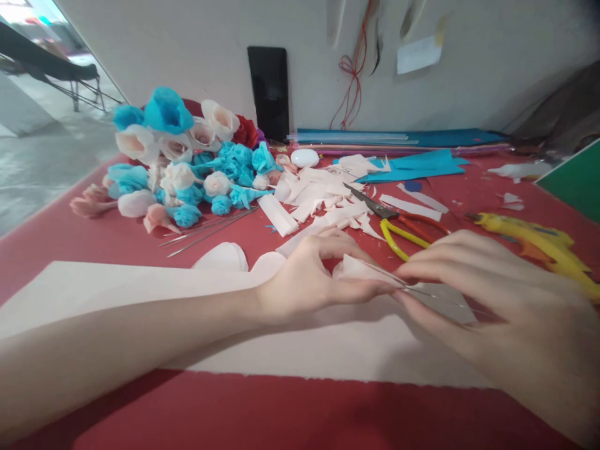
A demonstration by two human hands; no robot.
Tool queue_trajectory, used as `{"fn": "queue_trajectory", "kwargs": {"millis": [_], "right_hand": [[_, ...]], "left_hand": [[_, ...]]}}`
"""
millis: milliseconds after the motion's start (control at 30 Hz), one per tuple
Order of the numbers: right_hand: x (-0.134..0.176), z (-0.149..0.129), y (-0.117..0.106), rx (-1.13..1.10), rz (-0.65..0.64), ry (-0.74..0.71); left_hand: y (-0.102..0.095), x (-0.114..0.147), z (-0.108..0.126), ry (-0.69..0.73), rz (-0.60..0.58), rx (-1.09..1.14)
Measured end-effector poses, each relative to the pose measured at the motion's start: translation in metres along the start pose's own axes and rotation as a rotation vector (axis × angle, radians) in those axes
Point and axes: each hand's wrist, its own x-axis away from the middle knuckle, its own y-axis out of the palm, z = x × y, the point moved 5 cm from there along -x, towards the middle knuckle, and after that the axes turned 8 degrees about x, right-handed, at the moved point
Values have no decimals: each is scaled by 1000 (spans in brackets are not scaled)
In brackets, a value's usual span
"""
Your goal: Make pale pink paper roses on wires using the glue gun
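Observation:
Between the thumb and fingers of my left hand (309,275) is a pale pink paper flower bud (354,269), its wide end toward the palm. My right hand (497,306) pinches the bud's narrow base, where a thin wire stem (434,295) comes out and runs right beneath my fingers. Both hands are over a large pale paper sheet (262,347) lying on the red table (225,412). Just beyond my left wrist lie rounded paper petals (222,257), partly hidden by the sheet and hand.
Paper flowers (187,169) in blue, white and pink are heaped at the back left, with loose wires (210,234) before them. Paper scraps (314,190), scissors (391,225) and a yellow glue gun (534,240) lie beyond my hands. A phone (269,94) leans against the wall.

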Motion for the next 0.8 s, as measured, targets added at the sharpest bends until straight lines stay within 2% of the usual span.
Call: {"fn": "queue_trajectory", "kwargs": {"millis": [267,367,467,600,700,800], "right_hand": [[0,2,3,-59,21,8],[-3,7,5,-156,18,46],[-4,15,9,-267,-53,139],[-1,25,15,-420,-186,292],[0,29,18,-465,-309,360],[-1,32,18,-468,-370,393]], "left_hand": [[0,-2,3,-40,37,-32],[-1,-2,1,-133,42,-73],[0,-1,0,-226,24,-81],[1,-2,2,-252,-12,-28],[2,-2,-1,-296,-60,-6],[2,-2,-2,-298,-66,60]]}}
